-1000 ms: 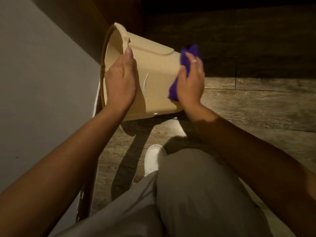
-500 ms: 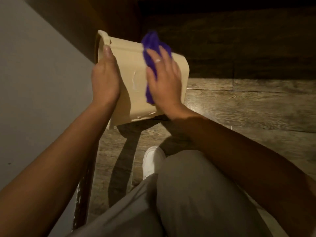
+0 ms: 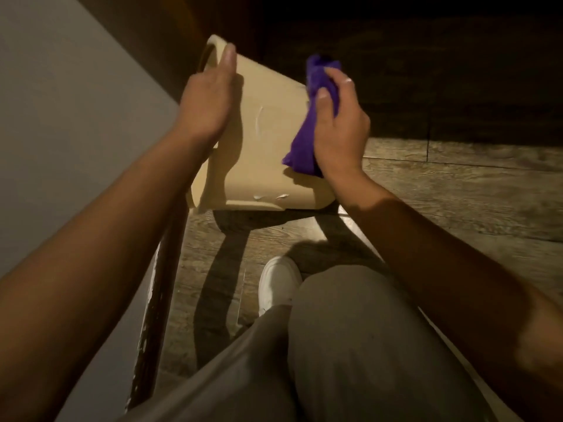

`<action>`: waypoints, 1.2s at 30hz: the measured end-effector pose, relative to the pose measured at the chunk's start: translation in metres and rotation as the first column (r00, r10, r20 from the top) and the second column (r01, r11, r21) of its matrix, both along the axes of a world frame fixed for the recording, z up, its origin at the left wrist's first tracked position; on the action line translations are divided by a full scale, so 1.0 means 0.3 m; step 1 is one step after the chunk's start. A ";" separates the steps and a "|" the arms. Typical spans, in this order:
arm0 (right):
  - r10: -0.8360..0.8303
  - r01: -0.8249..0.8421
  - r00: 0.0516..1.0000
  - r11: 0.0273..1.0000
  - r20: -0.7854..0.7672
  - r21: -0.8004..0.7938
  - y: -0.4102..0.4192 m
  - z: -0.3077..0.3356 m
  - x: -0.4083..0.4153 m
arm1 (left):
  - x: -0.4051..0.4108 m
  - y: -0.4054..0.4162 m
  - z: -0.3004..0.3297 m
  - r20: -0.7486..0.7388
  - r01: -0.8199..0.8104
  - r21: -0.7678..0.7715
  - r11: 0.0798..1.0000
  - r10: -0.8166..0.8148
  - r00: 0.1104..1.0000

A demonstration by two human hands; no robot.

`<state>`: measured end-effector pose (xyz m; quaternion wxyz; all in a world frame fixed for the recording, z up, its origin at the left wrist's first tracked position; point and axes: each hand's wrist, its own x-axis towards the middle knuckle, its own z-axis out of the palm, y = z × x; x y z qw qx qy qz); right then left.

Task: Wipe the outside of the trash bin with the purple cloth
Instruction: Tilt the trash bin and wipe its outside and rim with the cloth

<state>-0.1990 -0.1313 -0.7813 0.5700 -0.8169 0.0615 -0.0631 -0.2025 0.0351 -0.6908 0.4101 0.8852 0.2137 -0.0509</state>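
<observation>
Trash bin (image 3: 268, 141) tipped sideways by the wall (image 3: 61, 117), left hand (image 3: 207, 102) flat and straight-fingered, steadying it. Right hand (image 3: 341, 129) has its grip bunched round the purple cloth (image 3: 304, 144) at the bin's right edge, mid-wipe. Next, probably rotate it to reach unwiped sides.

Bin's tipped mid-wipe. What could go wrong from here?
The tilted trash bin is steadied by the left hand pressing flat on its side; it could slip or roll. The purple cloth, bunched in the right hand, sits at the bin's right edge, so the white streaks mid-panel may be missed.

Grey wall (image 3: 61, 123) at left, wood-plank floor (image 3: 457, 190) — dim, warm light
</observation>
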 end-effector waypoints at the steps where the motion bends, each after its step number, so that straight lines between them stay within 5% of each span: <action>1: 0.029 -0.031 0.997 0.999 0.075 0.024 0.039 0.026 -0.013 | 0.017 -0.005 0.007 -0.031 0.012 -0.041 0.999 -0.013 0.999; 5: 0.094 -0.093 0.974 0.996 0.206 -0.014 0.153 0.050 -0.024 | -0.043 0.036 0.018 -0.067 0.108 -0.296 0.949 -0.133 0.989; 8: 0.133 -0.125 0.990 0.982 0.047 -0.141 0.120 -0.024 -0.041 | -0.189 0.024 -0.056 -0.006 0.108 -0.145 0.984 -0.110 0.994; 13: 0.080 -0.081 0.994 0.996 -0.075 -0.020 0.079 -0.058 -0.015 | -0.239 -0.042 -0.098 0.151 0.071 -0.091 0.993 -0.056 0.987; 18: 0.211 -0.198 0.956 0.977 0.204 -0.079 0.220 0.072 -0.055 | -0.190 -0.029 -0.084 0.208 0.123 -0.036 0.992 -0.113 0.972; 21: 0.196 -0.159 0.954 0.972 0.229 -0.171 0.241 0.074 -0.038 | -0.192 -0.023 -0.108 0.248 0.194 -0.049 0.980 -0.176 0.953; 25: 0.107 -0.079 0.990 0.965 0.096 -0.250 0.126 -0.026 0.065 | -0.188 -0.003 -0.114 0.161 0.184 -0.005 0.983 -0.181 0.970; 32: -0.151 0.110 0.946 0.982 -0.287 -0.154 -0.130 -0.241 0.059 | -0.242 -0.048 -0.137 0.134 0.182 0.006 0.983 -0.181 0.974; 36: -0.143 0.130 0.934 0.990 -0.326 -0.061 -0.144 -0.198 0.035 | -0.254 -0.054 -0.134 0.093 0.192 0.012 0.981 -0.192 0.977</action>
